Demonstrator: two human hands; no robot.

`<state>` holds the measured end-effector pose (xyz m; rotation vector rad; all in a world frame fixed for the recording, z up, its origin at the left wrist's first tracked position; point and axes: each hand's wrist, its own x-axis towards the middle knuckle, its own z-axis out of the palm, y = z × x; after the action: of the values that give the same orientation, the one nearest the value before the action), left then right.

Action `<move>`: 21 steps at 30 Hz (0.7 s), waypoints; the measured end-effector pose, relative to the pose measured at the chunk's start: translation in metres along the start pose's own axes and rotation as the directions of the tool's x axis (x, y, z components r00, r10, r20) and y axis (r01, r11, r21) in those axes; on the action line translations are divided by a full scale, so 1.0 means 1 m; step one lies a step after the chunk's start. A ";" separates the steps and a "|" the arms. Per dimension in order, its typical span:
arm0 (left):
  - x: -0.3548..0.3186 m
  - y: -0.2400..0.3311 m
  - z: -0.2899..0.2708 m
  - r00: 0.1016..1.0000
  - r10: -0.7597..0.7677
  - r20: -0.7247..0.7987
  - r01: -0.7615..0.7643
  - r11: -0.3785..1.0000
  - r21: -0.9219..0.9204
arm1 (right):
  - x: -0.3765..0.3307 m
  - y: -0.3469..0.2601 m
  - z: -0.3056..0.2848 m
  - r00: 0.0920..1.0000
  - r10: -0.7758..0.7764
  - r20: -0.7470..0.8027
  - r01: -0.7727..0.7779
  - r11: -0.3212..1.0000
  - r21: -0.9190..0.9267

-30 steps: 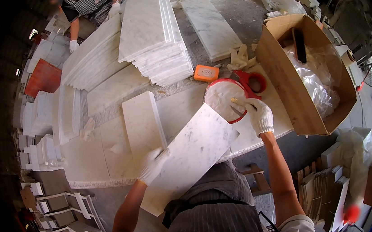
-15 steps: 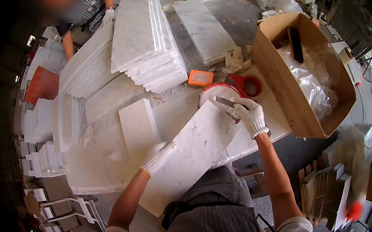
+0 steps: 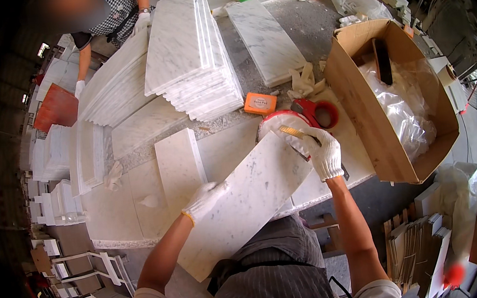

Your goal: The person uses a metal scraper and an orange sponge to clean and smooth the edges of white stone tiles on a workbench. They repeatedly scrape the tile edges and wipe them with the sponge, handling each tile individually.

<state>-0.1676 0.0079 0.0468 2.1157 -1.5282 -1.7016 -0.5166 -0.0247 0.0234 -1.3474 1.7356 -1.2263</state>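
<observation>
A long white marble slab (image 3: 244, 203) with grey veins lies slanted before me, its near end against my apron. My left hand (image 3: 206, 200), in a white knitted glove, grips the slab's left edge, thumb on top. My gloved right hand (image 3: 326, 152) is closed around a narrow flat tool (image 3: 291, 132) with a yellowish tip, just above the slab's far end. The tool's exact kind is unclear. Beyond that end sits a round red-rimmed dish (image 3: 273, 121) with whitish contents. A red tape roll (image 3: 324, 115) lies beside the dish.
Stacked marble slabs (image 3: 181, 50) stand at the back left, near another person's gloved hand (image 3: 143, 23). An orange box (image 3: 260, 103) and a crumpled glove (image 3: 304, 81) lie past the dish. At right, a cardboard box (image 3: 362, 107) holds clear plastic. A smaller slab (image 3: 180, 161) rests left of mine.
The tool in my right hand has turned, showing a yellowish tip instead of a grey face. My left hand keeps its grip. The other person's lower hand now shows beside the stack.
</observation>
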 end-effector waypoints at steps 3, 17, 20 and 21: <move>-0.010 0.013 -0.002 0.992 -0.033 0.123 0.055 0.982 -0.181 | 0.001 0.002 -0.010 0.999 0.021 -0.024 -0.022 1.000 -0.006; -0.010 -0.028 0.025 0.486 0.528 0.696 0.450 0.531 -0.718 | -0.015 0.019 -0.021 0.995 0.019 -0.094 -0.026 0.997 -0.069; -0.028 0.002 0.030 0.477 0.521 0.708 0.582 0.417 -0.698 | -0.017 0.025 -0.021 0.996 0.009 -0.087 -0.022 0.988 -0.154; -0.031 0.005 0.030 0.484 0.517 0.706 0.592 0.401 -0.699 | -0.017 0.023 -0.020 0.998 0.028 -0.062 -0.039 0.984 -0.174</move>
<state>-0.1916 0.0419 0.0602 0.5324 -0.0461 -2.8608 -0.5379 -0.0017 0.0084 -1.3871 1.9385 -1.1271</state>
